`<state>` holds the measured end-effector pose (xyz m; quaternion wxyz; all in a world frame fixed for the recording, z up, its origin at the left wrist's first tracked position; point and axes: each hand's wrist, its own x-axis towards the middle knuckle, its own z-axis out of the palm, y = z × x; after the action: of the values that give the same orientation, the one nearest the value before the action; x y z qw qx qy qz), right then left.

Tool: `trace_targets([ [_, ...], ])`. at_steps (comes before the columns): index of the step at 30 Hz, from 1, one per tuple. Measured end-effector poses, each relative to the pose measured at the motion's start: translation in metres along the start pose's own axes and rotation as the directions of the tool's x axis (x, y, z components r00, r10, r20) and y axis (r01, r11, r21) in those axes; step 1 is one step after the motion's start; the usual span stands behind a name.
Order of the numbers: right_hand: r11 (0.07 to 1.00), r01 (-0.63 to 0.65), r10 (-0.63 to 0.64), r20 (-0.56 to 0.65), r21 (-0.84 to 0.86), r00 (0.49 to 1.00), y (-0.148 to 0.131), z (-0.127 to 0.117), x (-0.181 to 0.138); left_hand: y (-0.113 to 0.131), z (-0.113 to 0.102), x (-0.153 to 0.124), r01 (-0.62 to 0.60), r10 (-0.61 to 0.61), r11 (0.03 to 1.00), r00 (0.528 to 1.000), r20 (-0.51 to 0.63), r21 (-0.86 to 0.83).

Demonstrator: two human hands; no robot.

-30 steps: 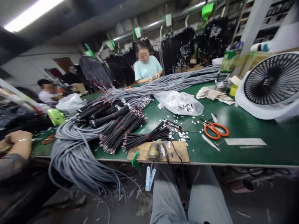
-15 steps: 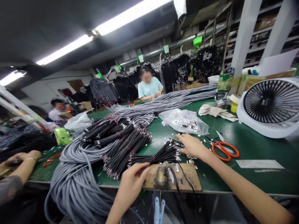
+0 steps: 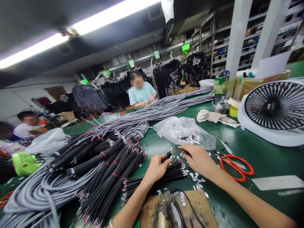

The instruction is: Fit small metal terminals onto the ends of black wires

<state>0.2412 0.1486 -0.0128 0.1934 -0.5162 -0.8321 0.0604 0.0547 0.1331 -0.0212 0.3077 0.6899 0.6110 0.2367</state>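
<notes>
My left hand (image 3: 156,168) is closed, thumb against fingers, around a short black cable (image 3: 168,154) whose silvery end points up. Just to its right, my right hand (image 3: 197,160) has its fingers drawn together; a dark thing shows under them, too hidden to name. Below both hands lies a bundle of black cables (image 3: 174,171) with pink and silvery ends, partly covered by my left hand and forearm. Small silvery bits (image 3: 196,179) are scattered beside my right wrist. Nearest me is a brown board (image 3: 204,205) with a taped metal part and black wires on it.
More black cable bundles (image 3: 106,180) and coiled grey cables (image 3: 30,193) cover the left. A clear plastic bag (image 3: 180,126) lies beyond my hands. Orange-handled scissors (image 3: 237,167) and a white fan (image 3: 268,123) are at right. A co-worker (image 3: 142,91) sits across the table.
My left hand has moved up from beside the board and now holds a black cable. My right hand's fingers have drawn together. The view has shifted, bringing the board lower.
</notes>
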Motion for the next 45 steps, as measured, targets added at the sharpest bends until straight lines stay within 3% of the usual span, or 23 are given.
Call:
trace_targets([
  [4,0.998,0.05,-0.054,0.121,0.033,0.991,-0.021,-0.001,-0.009,-0.001,0.008,-0.011,-0.056,0.035,0.989,0.989,-0.146,-0.141],
  [6,0.997,0.066,-0.07,0.201,0.027,0.977,-0.024,-0.002,-0.012,-0.001,0.009,-0.013,-0.089,0.028,0.956,0.976,-0.218,-0.279],
  [8,0.995,0.085,-0.093,0.232,0.044,0.968,-0.021,0.0,-0.013,-0.001,0.009,-0.013,-0.081,-0.021,0.877,0.978,-0.207,-0.474],
  [10,0.989,0.096,-0.116,0.176,0.116,0.978,-0.014,0.004,-0.012,0.0,0.008,-0.012,-0.051,-0.064,0.773,0.985,-0.158,-0.632],
  [12,0.971,0.085,-0.094,0.028,0.223,0.995,-0.008,0.008,-0.01,0.002,0.009,-0.012,-0.037,-0.074,0.728,0.988,-0.133,-0.685],
  [15,0.917,0.06,0.003,-0.157,0.394,0.988,-0.006,0.013,-0.008,0.005,0.013,-0.017,-0.052,-0.052,0.78,0.988,-0.147,-0.624],
  [19,0.807,0.076,0.021,-0.158,0.586,0.987,-0.014,0.016,-0.009,0.007,0.016,-0.026,-0.094,0.008,0.881,0.983,-0.183,-0.464],
  [22,0.749,0.055,0.048,-0.137,0.661,0.989,-0.02,0.016,-0.01,0.009,0.015,-0.029,-0.078,0.008,0.901,0.986,-0.164,-0.427],
  [34,0.732,0.06,0.011,-0.101,0.678,0.995,-0.022,0.013,-0.014,0.016,0.011,-0.029,-0.041,-0.072,0.831,0.981,-0.181,-0.555],
  [40,0.749,0.074,0.003,-0.116,0.658,0.993,-0.022,0.012,-0.013,0.013,0.012,-0.029,-0.027,-0.049,0.863,0.989,-0.136,-0.505],
  [45,0.748,0.095,-0.008,-0.134,0.657,0.991,-0.02,0.014,-0.012,0.012,0.011,-0.028,-0.083,0.033,0.92,0.99,-0.135,-0.384],
])
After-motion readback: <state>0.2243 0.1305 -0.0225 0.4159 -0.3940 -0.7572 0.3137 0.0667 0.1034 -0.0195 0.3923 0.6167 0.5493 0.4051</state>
